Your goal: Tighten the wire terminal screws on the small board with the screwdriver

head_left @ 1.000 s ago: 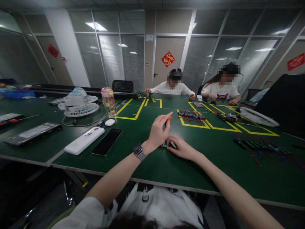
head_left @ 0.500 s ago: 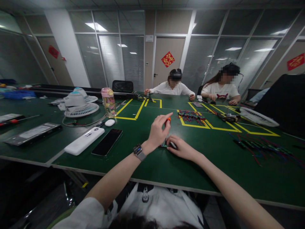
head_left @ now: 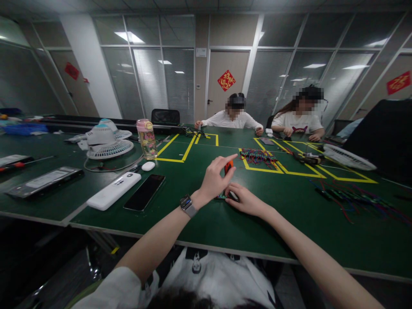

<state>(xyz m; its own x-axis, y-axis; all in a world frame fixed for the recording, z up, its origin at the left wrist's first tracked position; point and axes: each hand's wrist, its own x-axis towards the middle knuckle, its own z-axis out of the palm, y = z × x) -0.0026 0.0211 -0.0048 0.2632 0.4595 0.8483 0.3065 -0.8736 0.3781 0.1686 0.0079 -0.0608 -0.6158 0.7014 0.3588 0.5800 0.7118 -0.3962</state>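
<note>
My left hand (head_left: pixel 215 177) is raised over the green table (head_left: pixel 225 223), its fingers pinched round the orange handle of a small screwdriver (head_left: pixel 228 166) that stands upright. A grey watch (head_left: pixel 188 204) sits on that wrist. My right hand (head_left: pixel 245 200) rests on the table just right of it, fingers pressed down on a small dark part (head_left: pixel 225 196) with green edges. The screwdriver's tip is hidden behind my left hand.
A white power bank (head_left: pixel 113 190) and a black phone (head_left: pixel 144 191) lie to the left, with a white mouse (head_left: pixel 148 165), a pink bottle (head_left: pixel 146 138) and a white fan (head_left: pixel 107 141) behind. Coloured wire bundles (head_left: pixel 257 155) lie in yellow-taped squares. Two people sit opposite.
My left index finger has curled down onto the screwdriver handle, which now shows more between the fingers. My right hand has stayed put.
</note>
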